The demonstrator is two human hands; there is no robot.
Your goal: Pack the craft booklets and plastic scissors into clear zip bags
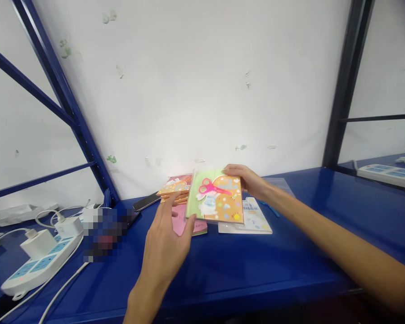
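A flat craft packet (219, 198) in a clear sleeve is held up above the table, tilted toward me. Its cover is green and orange, with a white rabbit and pink scissors (211, 186) on the front. My right hand (248, 179) grips its upper right corner. My left hand (168, 236) is at the left edge, thumb on the lower left corner and fingers curled along that side. Behind it lies a stack of similar orange packets (175, 185), with pink paper sheets (180, 216) in front. A white booklet (256, 218) lies under the packet's right side.
A white power strip (42, 265) with plugged-in chargers and cables lies on the left. A dark phone (146, 201) is near the stack. A blue slender object (272, 209) lies by the booklet. Blue rack posts (64, 99) flank the blue tabletop (256, 261), with a white wall behind.
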